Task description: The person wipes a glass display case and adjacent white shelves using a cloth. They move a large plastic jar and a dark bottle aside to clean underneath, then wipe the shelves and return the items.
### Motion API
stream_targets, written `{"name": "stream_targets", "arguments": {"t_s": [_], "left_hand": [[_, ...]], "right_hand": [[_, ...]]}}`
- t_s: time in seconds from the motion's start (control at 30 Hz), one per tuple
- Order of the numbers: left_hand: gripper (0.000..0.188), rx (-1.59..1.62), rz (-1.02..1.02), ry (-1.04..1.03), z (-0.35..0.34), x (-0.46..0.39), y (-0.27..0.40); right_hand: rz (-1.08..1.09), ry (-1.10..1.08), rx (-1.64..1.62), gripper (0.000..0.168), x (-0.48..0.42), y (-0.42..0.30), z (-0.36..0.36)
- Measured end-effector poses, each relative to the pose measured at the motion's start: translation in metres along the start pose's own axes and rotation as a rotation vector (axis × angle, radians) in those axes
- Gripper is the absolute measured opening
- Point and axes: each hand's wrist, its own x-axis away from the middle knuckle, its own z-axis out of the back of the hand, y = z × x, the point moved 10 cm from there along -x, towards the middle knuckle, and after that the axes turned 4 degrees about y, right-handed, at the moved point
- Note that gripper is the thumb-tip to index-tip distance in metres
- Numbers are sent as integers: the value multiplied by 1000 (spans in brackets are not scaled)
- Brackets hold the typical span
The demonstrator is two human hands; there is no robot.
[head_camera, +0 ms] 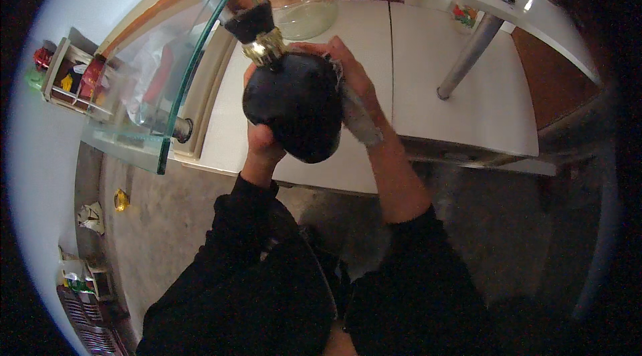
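A rounded black vessel (296, 105), with a gold neck ring (263, 47) and a flared black top (251, 22), is held up in front of me above a white surface. My left hand (263, 140) grips its left side, the thumb lying on its front; the other fingers are hidden behind it. Around its upper right edge curls my right hand (353, 70), with a greyish cloth (362, 120) between the palm and the vessel and hanging down along the wrist. The tilted vessel's top points to the upper left.
A large clear jar with a purple rim (306, 9) stands behind the hands on the white surface (346, 170). To the left is a glass shelf (193, 75); to the right, a metal post (471, 57) bears a white shelf. A wall rack (55, 72) holds small items.
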Motion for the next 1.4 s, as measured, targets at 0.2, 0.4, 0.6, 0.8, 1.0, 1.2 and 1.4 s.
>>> {"name": "stream_targets", "arguments": {"t_s": [0.2, 0.4, 0.6, 0.8, 1.0, 1.2, 1.4], "left_hand": [[112, -52, -104, 111, 22, -2, 5], [107, -207, -307, -84, 59, -2, -10], [133, -260, -140, 8, -14, -8, 20], [103, 12, 11, 87, -17, 8, -5], [109, 139, 113, 113, -22, 12, -9], [102, 17, -8, 120, 6, 3, 11], [88, -260, -425, 292, 79, -7, 65]], "right_hand": [[-86, 220, -361, 39, 18, 42, 16], [-62, 283, -846, 30, 40, 42, 13], [661, 623, -96, 31, 61, -35, 51], [1142, 628, 647, 30, 96, -56, -6], [197, 461, -650, 38, 53, 52, 18], [237, 333, -360, 44, 68, 83, -1], [377, 214, 1050, 46, 39, -20, 24]]}}
